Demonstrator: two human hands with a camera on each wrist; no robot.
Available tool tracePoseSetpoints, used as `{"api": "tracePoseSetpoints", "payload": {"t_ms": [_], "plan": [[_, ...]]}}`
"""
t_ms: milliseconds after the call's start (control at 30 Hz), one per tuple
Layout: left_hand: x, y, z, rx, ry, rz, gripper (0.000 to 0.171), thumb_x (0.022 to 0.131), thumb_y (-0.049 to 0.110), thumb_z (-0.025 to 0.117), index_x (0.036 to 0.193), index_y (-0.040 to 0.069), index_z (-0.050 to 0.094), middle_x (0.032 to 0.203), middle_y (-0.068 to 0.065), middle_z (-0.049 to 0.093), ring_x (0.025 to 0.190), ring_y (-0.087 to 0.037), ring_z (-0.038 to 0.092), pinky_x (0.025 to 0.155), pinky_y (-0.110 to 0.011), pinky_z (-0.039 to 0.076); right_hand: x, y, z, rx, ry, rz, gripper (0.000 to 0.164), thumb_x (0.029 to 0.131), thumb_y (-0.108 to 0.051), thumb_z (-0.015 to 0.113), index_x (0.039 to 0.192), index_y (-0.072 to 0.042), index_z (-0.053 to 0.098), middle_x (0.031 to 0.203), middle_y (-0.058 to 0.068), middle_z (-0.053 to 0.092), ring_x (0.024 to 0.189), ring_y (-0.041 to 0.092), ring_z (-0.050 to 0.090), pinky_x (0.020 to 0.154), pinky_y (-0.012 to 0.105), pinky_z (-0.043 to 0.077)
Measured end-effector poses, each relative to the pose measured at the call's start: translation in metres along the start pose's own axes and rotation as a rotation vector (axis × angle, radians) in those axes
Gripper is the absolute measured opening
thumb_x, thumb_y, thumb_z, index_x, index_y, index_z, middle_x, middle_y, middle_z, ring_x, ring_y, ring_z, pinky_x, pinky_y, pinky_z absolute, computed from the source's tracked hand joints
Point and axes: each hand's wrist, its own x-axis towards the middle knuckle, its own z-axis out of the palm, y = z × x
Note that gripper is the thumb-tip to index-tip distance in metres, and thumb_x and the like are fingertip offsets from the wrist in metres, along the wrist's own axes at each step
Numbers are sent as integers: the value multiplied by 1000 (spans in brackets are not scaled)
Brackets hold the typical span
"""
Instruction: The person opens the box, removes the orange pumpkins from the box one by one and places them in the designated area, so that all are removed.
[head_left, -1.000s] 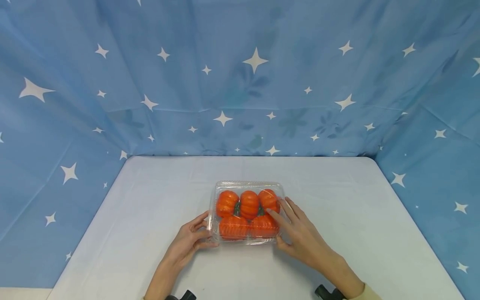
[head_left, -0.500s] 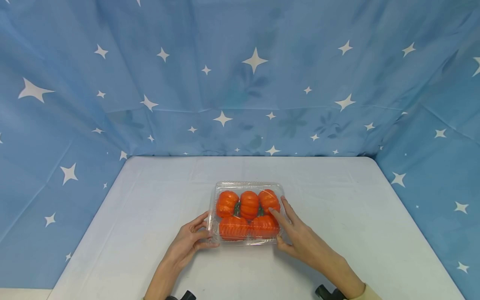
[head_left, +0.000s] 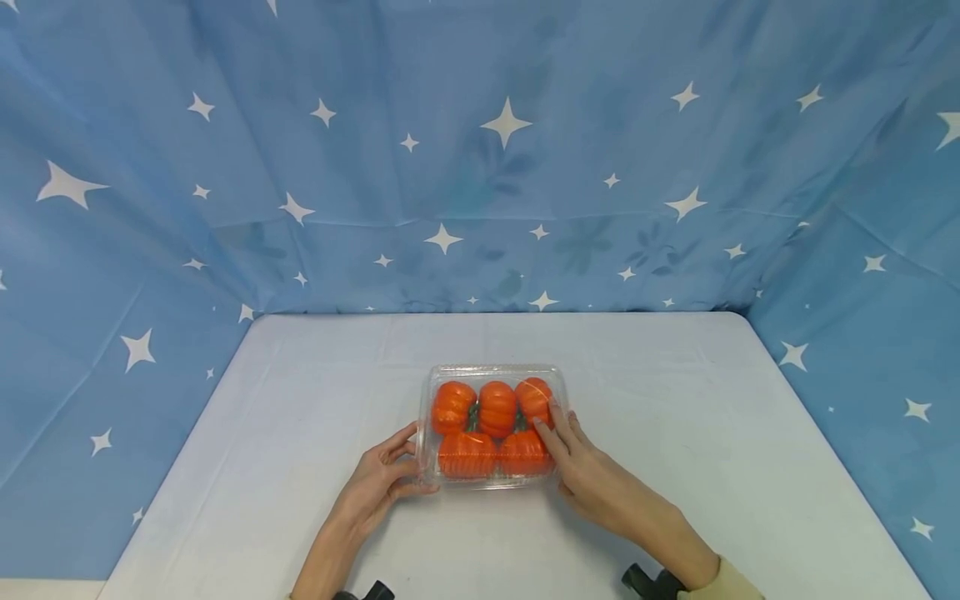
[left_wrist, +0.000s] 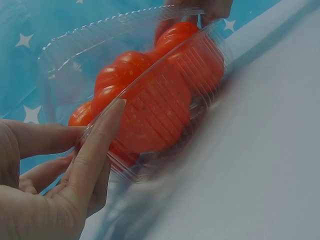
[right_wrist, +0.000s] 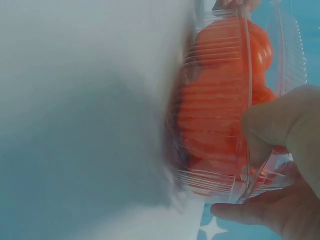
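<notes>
A clear plastic box (head_left: 493,484) with ribbed walls stands on the white table, with several orange pumpkins (head_left: 497,408) inside it. My left hand (head_left: 378,479) holds its near left corner. In the left wrist view the left thumb (left_wrist: 95,155) lies along the front wall, with fingers around the side. At the near right corner my right hand (head_left: 600,483) pinches the box's rim (right_wrist: 248,100). Two of its fingers reach over the top at the right-hand pumpkins. The right wrist view shows a bent digit at the rim and another finger (right_wrist: 245,212) by the side wall.
White cloth covers the table (head_left: 337,367) around the box. A blue curtain (head_left: 450,167) with white stars hangs behind and along both sides. Dark wrist camera mounts (head_left: 652,582) show at the bottom edge.
My right hand has shifted slightly left, its fingers moving from the box's right side over its top, and its thumb is now tucked in. The left hand and box stay nearly still.
</notes>
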Motion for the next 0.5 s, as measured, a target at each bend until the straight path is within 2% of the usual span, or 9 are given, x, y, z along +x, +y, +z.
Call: {"api": "tracePoseSetpoints", "payload": {"t_ms": [300, 400, 500], "plan": [[-1, 1, 1, 21, 3, 38, 74, 94, -7, 60, 160, 0, 28, 108, -8, 47, 89, -13, 61, 88, -50, 61, -2, 2, -2, -12, 3, 6, 77, 86, 13, 71, 155, 5, 36, 164, 32, 24, 142, 57, 38, 99, 52, 53], [-1, 1, 1, 28, -4, 40, 74, 95, -6, 59, 161, -1, 26, 109, -8, 49, 93, -15, 62, 89, -49, 61, -2, 3, -3, -25, 25, -5, 79, 84, 11, 74, 154, 4, 37, 163, 31, 27, 140, 57, 41, 99, 53, 53], [-1, -1, 1, 29, 11, 34, 73, 94, -7, 57, 160, -1, 27, 111, -9, 50, 99, -18, 62, 89, -48, 61, -2, 5, -5, -72, 91, -29, 76, 82, 4, 79, 150, 2, 45, 160, 29, 36, 133, 54, 51, 99, 55, 54]]}}
